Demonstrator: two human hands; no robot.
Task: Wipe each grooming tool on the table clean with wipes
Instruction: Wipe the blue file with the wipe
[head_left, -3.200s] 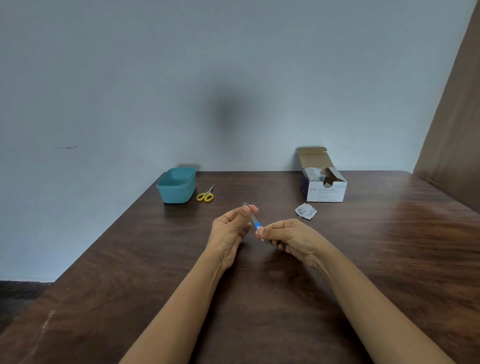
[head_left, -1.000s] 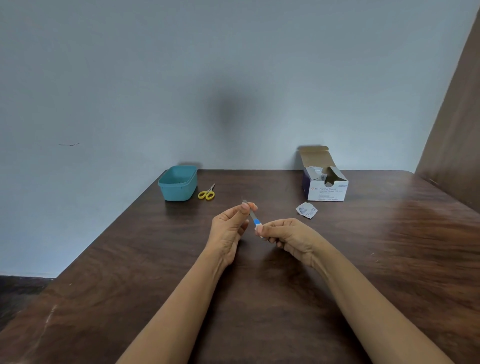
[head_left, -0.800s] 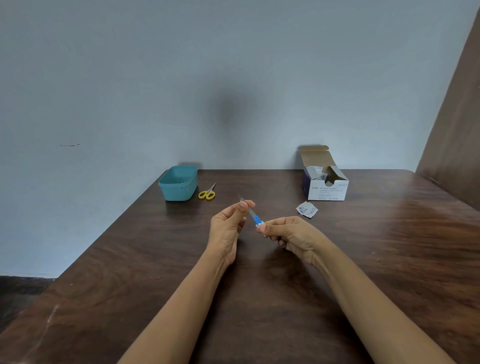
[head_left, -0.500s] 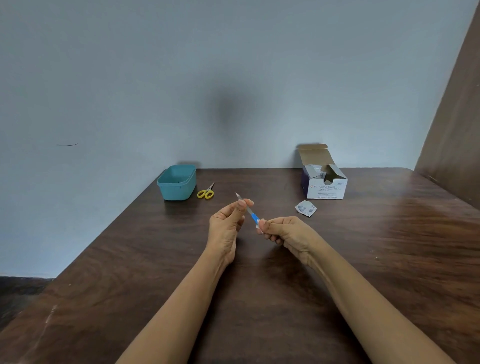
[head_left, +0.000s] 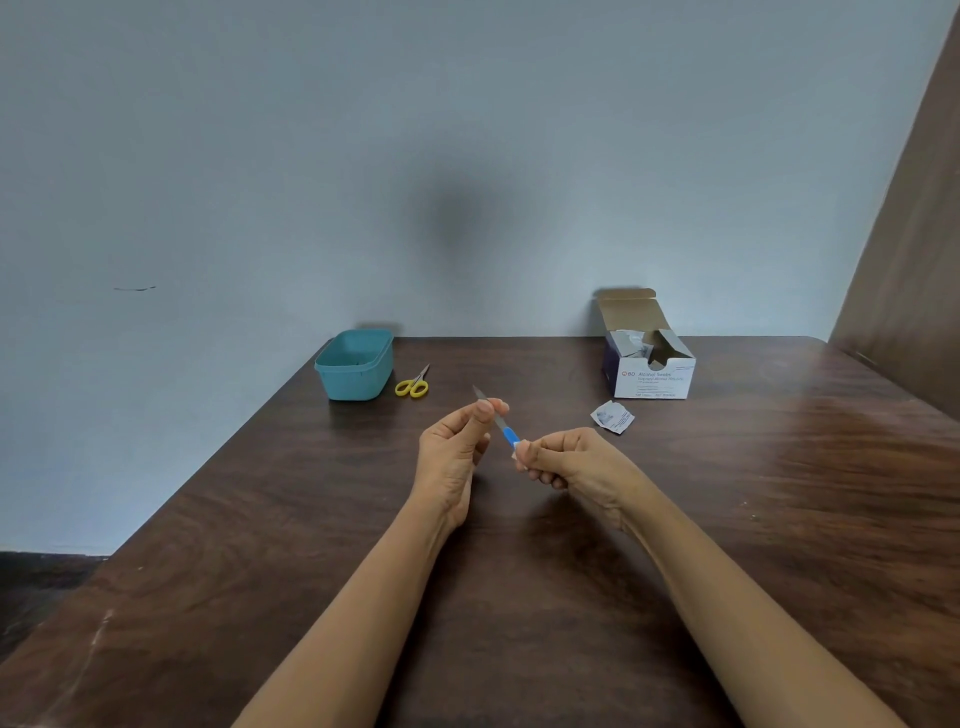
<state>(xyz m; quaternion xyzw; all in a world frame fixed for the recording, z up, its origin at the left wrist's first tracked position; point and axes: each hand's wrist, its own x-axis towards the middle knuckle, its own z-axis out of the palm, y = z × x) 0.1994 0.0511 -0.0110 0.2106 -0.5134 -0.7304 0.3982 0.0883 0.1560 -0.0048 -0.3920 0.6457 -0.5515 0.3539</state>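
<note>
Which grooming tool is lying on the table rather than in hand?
The yellow-handled scissors, lying beside the teal tub. The blue-handled file is held up, pinched by the left hand and right hand.

The front panel of the open cardboard box (head_left: 652, 381) carries the brand mark "BD" followed by the product name "Alcohol Swabs". The smaller lines beneath are not legible. Print on the torn wrapper (head_left: 613, 415) beside it cannot be read.
</note>
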